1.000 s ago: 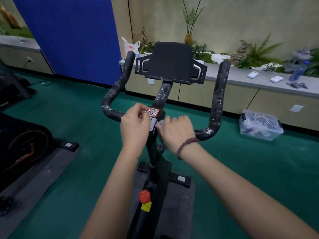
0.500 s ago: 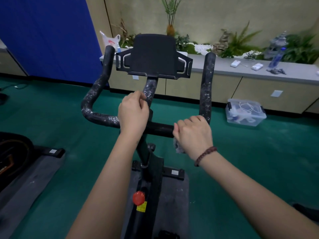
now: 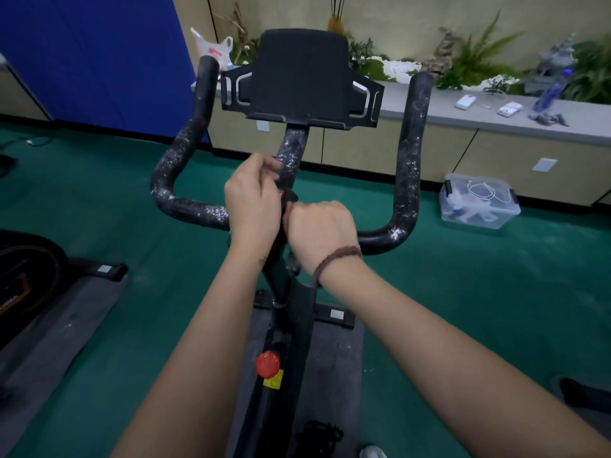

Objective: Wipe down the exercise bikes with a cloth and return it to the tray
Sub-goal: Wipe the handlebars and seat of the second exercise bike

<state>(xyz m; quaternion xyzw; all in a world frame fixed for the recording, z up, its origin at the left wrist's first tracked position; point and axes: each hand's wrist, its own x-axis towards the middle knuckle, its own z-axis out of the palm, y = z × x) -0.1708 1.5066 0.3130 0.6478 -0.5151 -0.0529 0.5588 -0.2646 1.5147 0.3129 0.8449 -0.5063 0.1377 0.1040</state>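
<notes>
Since half a second ago the right hand (image 3: 322, 234) has slid left along the crossbar from the right-hand bend to the middle, so it now touches the left hand (image 3: 253, 203), which stays at the base of the centre post. Both sit where the post meets the handlebar (image 3: 408, 166) of the exercise bike (image 3: 291, 325).

The right hand is clenched into a fist over the bar, knuckles up. A cloth showed below it earlier, but none can be seen now, so whether it is inside the fist cannot be told. The left hand's fingers curl round the post, thumb side toward the tablet holder (image 3: 302, 77); what they pinch, if anything, is hidden.

Open green floor (image 3: 463, 292) lies to the right of the bike, running to a clear plastic bin (image 3: 479, 203) against the cabinet (image 3: 496, 153). On the left the room is tighter: another machine (image 3: 29, 269) on its grey mat is cut off by the frame edge.

Both handlebar horns stand free, their black foam flecked white. Below, the red knob (image 3: 267, 363) shows between the forearms. The bike's lower frame runs out of view at the bottom.
</notes>
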